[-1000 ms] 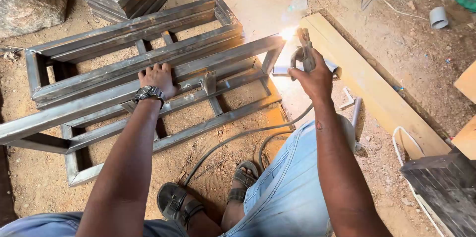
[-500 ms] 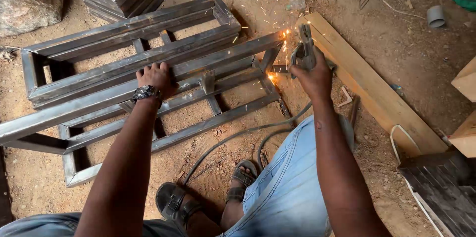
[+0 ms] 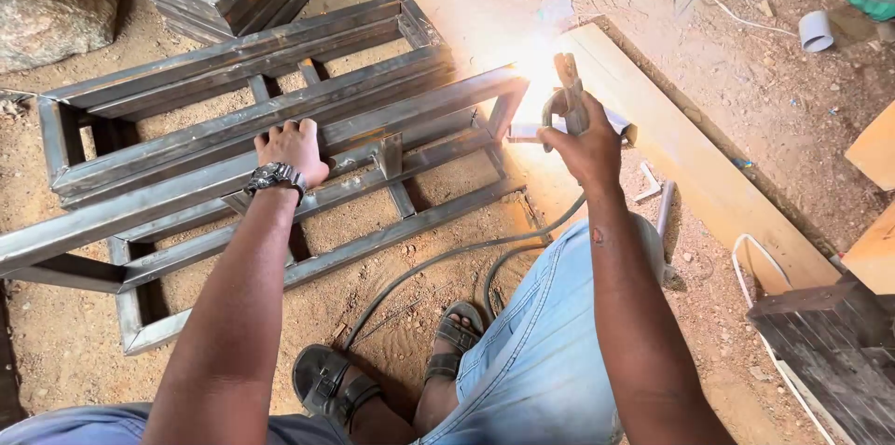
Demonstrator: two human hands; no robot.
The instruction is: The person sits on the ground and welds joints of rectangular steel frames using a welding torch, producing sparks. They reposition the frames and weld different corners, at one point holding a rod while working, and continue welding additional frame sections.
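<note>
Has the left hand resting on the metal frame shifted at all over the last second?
No. The left hand stays pressed on the same long bar of the steel frame, just left of the small upright bracket.

Bare arms, a wristwatch, faded jeans and dark sandals.

Both forearms are bare, with no sleeves in view. The left hand (image 3: 292, 149) has a metal-banded wristwatch (image 3: 274, 177) with a dark face at the wrist; the right hand (image 3: 583, 145) wears nothing. Light blue denim jeans (image 3: 536, 352) cover the legs, and dark strapped sandals (image 3: 328, 385) are on both feet.
</note>
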